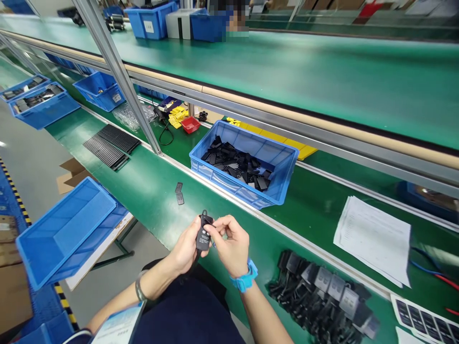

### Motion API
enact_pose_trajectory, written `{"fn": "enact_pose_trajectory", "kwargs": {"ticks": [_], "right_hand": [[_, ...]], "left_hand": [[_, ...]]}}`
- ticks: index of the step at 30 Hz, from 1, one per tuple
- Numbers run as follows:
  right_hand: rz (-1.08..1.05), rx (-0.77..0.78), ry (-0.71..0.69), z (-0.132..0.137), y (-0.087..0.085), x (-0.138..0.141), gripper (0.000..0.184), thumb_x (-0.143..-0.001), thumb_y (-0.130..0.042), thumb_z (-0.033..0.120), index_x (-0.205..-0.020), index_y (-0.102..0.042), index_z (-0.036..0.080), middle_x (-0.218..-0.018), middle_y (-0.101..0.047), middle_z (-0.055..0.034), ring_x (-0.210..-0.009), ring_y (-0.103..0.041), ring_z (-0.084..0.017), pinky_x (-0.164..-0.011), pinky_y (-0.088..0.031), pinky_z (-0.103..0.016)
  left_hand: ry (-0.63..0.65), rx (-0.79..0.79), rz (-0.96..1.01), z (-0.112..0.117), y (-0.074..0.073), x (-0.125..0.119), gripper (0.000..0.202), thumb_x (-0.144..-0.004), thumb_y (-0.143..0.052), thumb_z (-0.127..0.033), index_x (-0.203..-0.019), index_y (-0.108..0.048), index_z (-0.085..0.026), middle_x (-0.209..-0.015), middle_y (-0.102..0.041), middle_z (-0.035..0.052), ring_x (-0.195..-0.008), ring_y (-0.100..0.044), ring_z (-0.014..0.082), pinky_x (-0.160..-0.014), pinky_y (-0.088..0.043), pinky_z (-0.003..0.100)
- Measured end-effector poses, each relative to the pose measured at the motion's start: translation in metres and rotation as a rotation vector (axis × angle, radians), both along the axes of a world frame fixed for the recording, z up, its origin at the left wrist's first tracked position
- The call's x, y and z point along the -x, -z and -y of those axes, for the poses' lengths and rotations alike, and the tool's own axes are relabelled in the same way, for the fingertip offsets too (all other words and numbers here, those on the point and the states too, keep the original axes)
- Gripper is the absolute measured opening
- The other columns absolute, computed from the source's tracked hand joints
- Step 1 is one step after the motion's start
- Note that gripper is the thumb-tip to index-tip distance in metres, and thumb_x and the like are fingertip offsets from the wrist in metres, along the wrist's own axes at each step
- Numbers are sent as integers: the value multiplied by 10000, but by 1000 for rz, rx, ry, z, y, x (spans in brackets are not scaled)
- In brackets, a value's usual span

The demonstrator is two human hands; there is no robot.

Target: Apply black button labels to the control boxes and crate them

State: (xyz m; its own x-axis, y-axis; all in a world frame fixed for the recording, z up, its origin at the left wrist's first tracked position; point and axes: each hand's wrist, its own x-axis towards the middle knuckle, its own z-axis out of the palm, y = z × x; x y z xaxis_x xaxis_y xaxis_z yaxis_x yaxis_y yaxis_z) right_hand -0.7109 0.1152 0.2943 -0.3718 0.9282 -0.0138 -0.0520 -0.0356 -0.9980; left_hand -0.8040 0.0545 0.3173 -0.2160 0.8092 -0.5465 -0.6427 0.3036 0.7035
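In my left hand (188, 246) I grip a small black corded device (203, 238) with pale printed text on its face. Its cord loops out at the top, and a dark strap or cable hangs below. My right hand (229, 239) is pinched against the device's upper face; whatever sits between thumb and finger is too small to make out. Two small flat black covers (180, 193) lie on the green bench, just beyond my hands. A blue bin (244, 193) holding many black plastic parts stands farther back. To the right lies a pile of black corded devices (319, 296).
White paper sheets (373, 236) and a label sheet (425, 317) lie at the right. Black strips (111, 145) rest at the left, beyond a blue tray (68, 229). A metal post (122, 81) and a raised green conveyor (287, 71) stand behind the bench.
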Motion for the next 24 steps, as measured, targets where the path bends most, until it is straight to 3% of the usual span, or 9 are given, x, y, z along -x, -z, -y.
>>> {"fn": "enact_pose_trajectory", "kwargs": {"ticks": [3, 6, 8, 12, 14, 17, 21, 24], "right_hand": [[-212, 28, 28, -12, -18, -14, 308, -762, -775, 383, -679, -533, 213, -618, -475, 38, -553, -442, -116, -489, -380, -241], [-528, 45, 167, -31, -45, -37, 419, -764, -760, 486, -654, -449, 228, -595, -352, 56, -513, -359, -107, -420, -314, -216], [-559, 68, 124, -36, -55, -45, 409, -743, -784, 473, -670, -461, 232, -581, -344, 62, -502, -352, -104, -413, -320, -212], [-294, 239, -180, -21, -41, -23, 387, -674, -847, 410, -667, -510, 220, -560, -497, 46, -492, -480, -114, -437, -424, -236], [-214, 343, -231, -11, -27, -9, 395, -657, -859, 383, -657, -501, 217, -524, -517, 53, -438, -496, -114, -411, -444, -244], [-299, 467, -268, -8, -15, -4, 412, -646, -862, 378, -642, -487, 209, -543, -505, 60, -407, -450, -83, -383, -424, -220], [-569, 528, -253, -19, -22, -22, 481, -691, -810, 486, -611, -430, 204, -566, -323, 87, -442, -252, -49, -343, -220, -154], [-503, 428, -265, -21, -32, -31, 364, -755, -786, 397, -671, -494, 195, -611, -354, 72, -483, -272, -58, -386, -221, -172]], "left_hand": [[-46, -19, 54, -2, 0, 4, 579, -793, -614, -659, -947, -625, -100, -630, -561, 8, -468, -439, 78, -416, -296, 193], [-115, -5, 159, -3, 3, 12, 506, -777, -683, -581, -952, -629, -109, -727, -555, 18, -549, -473, 85, -403, -274, 170], [-94, -20, 188, -3, 4, 14, 491, -787, -682, -564, -973, -632, -112, -756, -548, 21, -585, -488, 92, -409, -284, 166], [-68, -24, 91, -2, 1, 4, 533, -807, -623, -625, -962, -626, -116, -679, -536, 5, -531, -460, 90, -413, -299, 179], [-75, -6, -15, -1, -1, -3, 528, -810, -612, -640, -915, -612, -122, -605, -511, -16, -489, -432, 81, -417, -308, 182], [-41, -12, -53, 0, -6, -5, 553, -817, -585, -661, -912, -612, -117, -572, -506, -19, -455, -409, 74, -404, -298, 180], [-71, -27, 102, -2, -12, 2, 578, -794, -621, -642, -999, -634, -102, -705, -563, 22, -485, -436, 77, -373, -255, 174], [-77, -36, 99, -3, -12, 5, 574, -787, -637, -630, -1006, -647, -99, -743, -570, 28, -501, -446, 79, -381, -270, 182]]}}
